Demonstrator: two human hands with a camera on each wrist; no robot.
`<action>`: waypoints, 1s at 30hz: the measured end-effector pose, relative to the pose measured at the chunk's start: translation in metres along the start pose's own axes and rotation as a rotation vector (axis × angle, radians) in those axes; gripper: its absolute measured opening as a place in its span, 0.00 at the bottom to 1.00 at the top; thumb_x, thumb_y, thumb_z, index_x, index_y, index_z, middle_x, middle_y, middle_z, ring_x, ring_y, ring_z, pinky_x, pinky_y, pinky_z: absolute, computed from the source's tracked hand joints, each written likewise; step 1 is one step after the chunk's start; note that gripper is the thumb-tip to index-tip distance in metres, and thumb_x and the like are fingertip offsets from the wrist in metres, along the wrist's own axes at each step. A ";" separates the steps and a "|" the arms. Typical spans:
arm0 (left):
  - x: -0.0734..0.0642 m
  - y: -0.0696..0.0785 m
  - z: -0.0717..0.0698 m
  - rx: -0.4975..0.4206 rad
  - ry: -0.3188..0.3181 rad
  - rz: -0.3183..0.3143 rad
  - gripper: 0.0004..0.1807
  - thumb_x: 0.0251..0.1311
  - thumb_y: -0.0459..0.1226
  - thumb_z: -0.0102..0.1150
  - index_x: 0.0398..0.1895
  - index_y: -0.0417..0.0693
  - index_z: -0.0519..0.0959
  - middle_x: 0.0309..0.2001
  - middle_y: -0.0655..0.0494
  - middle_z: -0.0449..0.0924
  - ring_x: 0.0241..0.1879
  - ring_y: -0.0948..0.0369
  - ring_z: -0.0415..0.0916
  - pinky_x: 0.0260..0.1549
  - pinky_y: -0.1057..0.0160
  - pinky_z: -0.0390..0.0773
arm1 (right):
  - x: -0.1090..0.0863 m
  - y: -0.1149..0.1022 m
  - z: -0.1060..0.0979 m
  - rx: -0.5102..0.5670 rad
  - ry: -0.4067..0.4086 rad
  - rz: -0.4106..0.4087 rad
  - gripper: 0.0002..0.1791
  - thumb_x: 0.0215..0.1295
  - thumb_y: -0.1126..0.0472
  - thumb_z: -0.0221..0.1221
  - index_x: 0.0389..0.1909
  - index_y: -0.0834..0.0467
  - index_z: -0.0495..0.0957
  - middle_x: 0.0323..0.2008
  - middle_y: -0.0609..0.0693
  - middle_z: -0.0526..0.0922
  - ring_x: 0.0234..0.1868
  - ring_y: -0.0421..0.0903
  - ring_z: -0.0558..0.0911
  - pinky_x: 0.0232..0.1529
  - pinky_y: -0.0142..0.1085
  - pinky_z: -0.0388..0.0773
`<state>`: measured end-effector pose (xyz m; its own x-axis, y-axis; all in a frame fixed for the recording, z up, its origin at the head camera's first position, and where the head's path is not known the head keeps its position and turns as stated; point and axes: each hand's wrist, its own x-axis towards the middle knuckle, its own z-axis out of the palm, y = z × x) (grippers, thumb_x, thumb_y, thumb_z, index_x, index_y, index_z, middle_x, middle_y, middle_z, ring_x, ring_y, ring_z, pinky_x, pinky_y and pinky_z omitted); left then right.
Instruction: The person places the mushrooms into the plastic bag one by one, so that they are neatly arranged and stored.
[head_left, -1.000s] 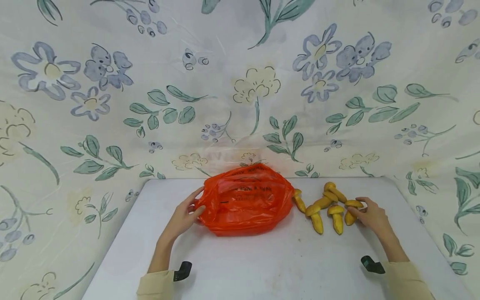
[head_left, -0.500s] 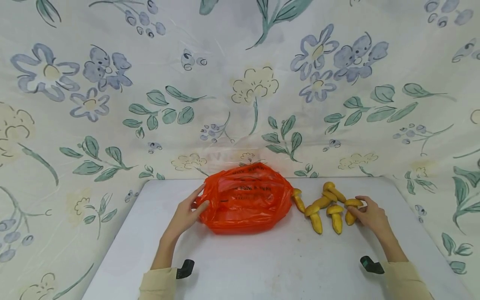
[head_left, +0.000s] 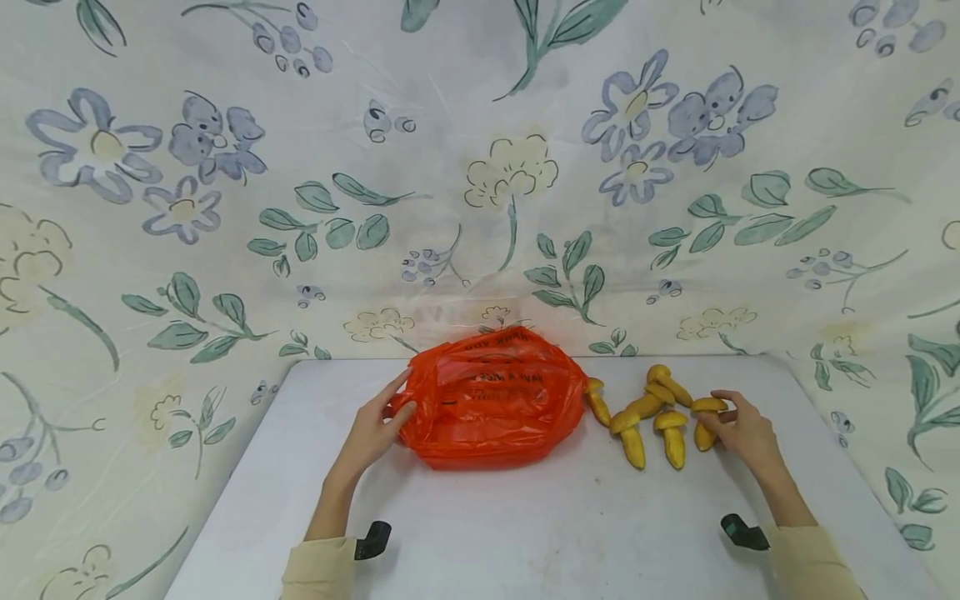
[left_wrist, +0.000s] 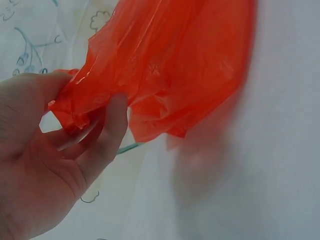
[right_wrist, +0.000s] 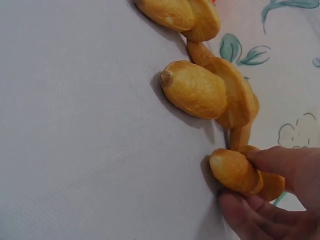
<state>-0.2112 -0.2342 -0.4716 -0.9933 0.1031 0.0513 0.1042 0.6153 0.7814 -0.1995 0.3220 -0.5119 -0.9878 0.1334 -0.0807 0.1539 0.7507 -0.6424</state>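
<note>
A red plastic bag (head_left: pixel 495 400) with dark print lies at the middle of the table, and my left hand (head_left: pixel 372 429) holds its left end. Seen from the left wrist, the thumb and fingers of that hand (left_wrist: pixel 45 155) are bent about the crumpled film of the bag (left_wrist: pixel 170 65). At the right, my right hand (head_left: pixel 752 433) grips a yellow mushroom (head_left: pixel 707 435), the rightmost one. In the right wrist view its thumb and fingers pinch this mushroom (right_wrist: pixel 232 171) from both sides, close to the tabletop. What the bag contains is hidden.
Several more yellow mushrooms (head_left: pixel 672 442) lie in a loose group left of my right hand. One mushroom (head_left: pixel 598 403) touches or nearly touches the bag's right end. A flower-patterned cloth (head_left: pixel 510 233) rises behind the white table (head_left: pixel 570 533).
My left hand has shifted slightly to the right, still holding the bag's end. The right hand and its mushroom have barely moved.
</note>
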 end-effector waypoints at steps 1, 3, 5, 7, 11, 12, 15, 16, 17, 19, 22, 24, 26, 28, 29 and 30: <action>0.000 0.000 0.000 0.002 0.002 0.000 0.33 0.70 0.41 0.55 0.76 0.68 0.57 0.65 0.41 0.72 0.45 0.51 0.76 0.31 0.66 0.85 | 0.000 0.000 0.000 0.002 0.000 -0.004 0.34 0.70 0.50 0.57 0.67 0.67 0.61 0.48 0.74 0.77 0.31 0.49 0.82 0.29 0.34 0.79; 0.000 0.000 0.000 0.005 0.005 -0.002 0.33 0.70 0.41 0.55 0.76 0.68 0.57 0.66 0.42 0.71 0.46 0.51 0.76 0.32 0.65 0.85 | 0.000 0.000 0.000 0.009 0.000 -0.009 0.34 0.70 0.50 0.57 0.66 0.68 0.61 0.48 0.75 0.77 0.31 0.49 0.82 0.28 0.34 0.79; 0.000 0.000 0.000 0.008 0.008 -0.005 0.33 0.70 0.42 0.55 0.76 0.68 0.57 0.68 0.42 0.70 0.47 0.50 0.77 0.34 0.64 0.86 | 0.000 -0.001 0.000 0.015 0.004 -0.011 0.34 0.70 0.50 0.58 0.66 0.68 0.61 0.47 0.75 0.77 0.31 0.49 0.82 0.28 0.33 0.79; 0.000 -0.001 0.000 0.009 0.007 -0.009 0.34 0.70 0.42 0.54 0.76 0.68 0.57 0.69 0.43 0.69 0.49 0.49 0.77 0.36 0.62 0.86 | 0.001 -0.001 -0.001 0.024 0.006 -0.013 0.34 0.69 0.50 0.58 0.66 0.68 0.61 0.47 0.75 0.77 0.31 0.49 0.82 0.28 0.32 0.79; 0.000 -0.001 0.000 0.010 0.007 -0.010 0.34 0.70 0.42 0.54 0.76 0.68 0.56 0.70 0.43 0.68 0.51 0.48 0.77 0.38 0.60 0.86 | 0.002 -0.003 -0.001 0.050 0.005 -0.010 0.35 0.69 0.50 0.59 0.67 0.68 0.60 0.49 0.75 0.77 0.32 0.48 0.82 0.28 0.31 0.80; 0.000 -0.001 0.000 0.010 0.007 -0.010 0.34 0.70 0.42 0.54 0.76 0.68 0.56 0.70 0.43 0.68 0.51 0.48 0.77 0.38 0.60 0.86 | 0.003 -0.003 -0.002 0.055 0.004 -0.008 0.35 0.69 0.51 0.59 0.67 0.67 0.60 0.50 0.75 0.76 0.33 0.48 0.82 0.29 0.31 0.80; 0.000 -0.001 -0.001 0.007 0.008 -0.008 0.34 0.70 0.42 0.54 0.76 0.68 0.56 0.70 0.43 0.68 0.51 0.48 0.77 0.37 0.60 0.86 | 0.003 -0.004 -0.003 0.069 -0.005 0.000 0.36 0.69 0.51 0.59 0.68 0.68 0.59 0.51 0.75 0.75 0.34 0.49 0.82 0.30 0.31 0.81; 0.000 -0.001 -0.001 0.008 0.008 -0.007 0.34 0.70 0.42 0.54 0.76 0.68 0.56 0.69 0.43 0.68 0.51 0.48 0.77 0.37 0.60 0.86 | 0.003 -0.004 -0.004 0.072 -0.009 0.005 0.36 0.69 0.51 0.59 0.68 0.68 0.59 0.51 0.75 0.74 0.34 0.49 0.82 0.30 0.32 0.82; 0.000 -0.001 -0.001 0.007 0.006 -0.009 0.34 0.70 0.42 0.54 0.76 0.69 0.56 0.69 0.43 0.68 0.51 0.48 0.77 0.37 0.61 0.86 | 0.004 -0.005 -0.004 0.074 -0.014 0.007 0.36 0.69 0.51 0.59 0.68 0.68 0.59 0.51 0.76 0.74 0.34 0.49 0.82 0.30 0.32 0.82; 0.000 -0.001 -0.001 0.006 0.007 -0.009 0.34 0.70 0.42 0.54 0.76 0.69 0.56 0.69 0.43 0.68 0.51 0.48 0.77 0.37 0.60 0.86 | 0.004 -0.004 -0.005 0.080 -0.020 0.007 0.36 0.69 0.51 0.59 0.68 0.68 0.59 0.52 0.76 0.73 0.35 0.50 0.82 0.31 0.33 0.82; 0.000 -0.001 -0.002 0.002 0.004 -0.009 0.34 0.70 0.42 0.54 0.76 0.69 0.56 0.69 0.43 0.68 0.51 0.48 0.77 0.36 0.61 0.86 | 0.005 -0.004 -0.005 0.086 -0.028 0.006 0.35 0.69 0.51 0.59 0.68 0.68 0.60 0.52 0.76 0.73 0.34 0.48 0.82 0.31 0.33 0.83; 0.001 -0.001 -0.002 -0.007 0.003 -0.008 0.34 0.70 0.42 0.54 0.76 0.69 0.56 0.69 0.42 0.69 0.50 0.48 0.77 0.35 0.62 0.86 | 0.006 -0.004 -0.006 0.092 -0.031 -0.002 0.35 0.69 0.51 0.59 0.68 0.68 0.60 0.52 0.76 0.73 0.35 0.48 0.82 0.32 0.33 0.83; 0.001 -0.001 -0.002 -0.014 -0.001 -0.008 0.34 0.70 0.42 0.54 0.76 0.69 0.56 0.68 0.42 0.69 0.50 0.48 0.77 0.33 0.63 0.86 | 0.007 -0.004 -0.006 0.102 -0.038 -0.005 0.35 0.69 0.52 0.59 0.68 0.67 0.60 0.53 0.76 0.73 0.35 0.48 0.82 0.32 0.33 0.84; 0.001 -0.002 -0.002 -0.016 -0.001 -0.006 0.34 0.70 0.42 0.54 0.76 0.68 0.56 0.68 0.42 0.69 0.50 0.47 0.77 0.33 0.63 0.86 | 0.008 -0.006 -0.008 0.115 -0.046 -0.008 0.35 0.69 0.52 0.58 0.68 0.67 0.60 0.54 0.76 0.72 0.36 0.49 0.82 0.33 0.34 0.85; 0.001 -0.002 -0.002 -0.017 -0.001 -0.007 0.34 0.70 0.42 0.54 0.76 0.68 0.56 0.69 0.43 0.69 0.50 0.47 0.77 0.34 0.63 0.86 | 0.008 -0.006 -0.009 0.123 -0.050 -0.010 0.35 0.69 0.52 0.58 0.68 0.67 0.60 0.54 0.76 0.71 0.37 0.49 0.82 0.34 0.34 0.85; 0.001 -0.002 -0.002 -0.014 0.001 -0.006 0.34 0.70 0.42 0.54 0.76 0.68 0.56 0.69 0.43 0.68 0.50 0.47 0.77 0.34 0.62 0.86 | 0.008 -0.007 -0.009 0.132 -0.054 -0.011 0.34 0.70 0.53 0.58 0.68 0.67 0.60 0.55 0.76 0.71 0.37 0.49 0.82 0.34 0.34 0.85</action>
<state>-0.2125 -0.2368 -0.4721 -0.9940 0.0987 0.0468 0.0973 0.6048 0.7904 -0.2087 0.3234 -0.5008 -0.9898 0.0879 -0.1117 0.1418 0.6600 -0.7377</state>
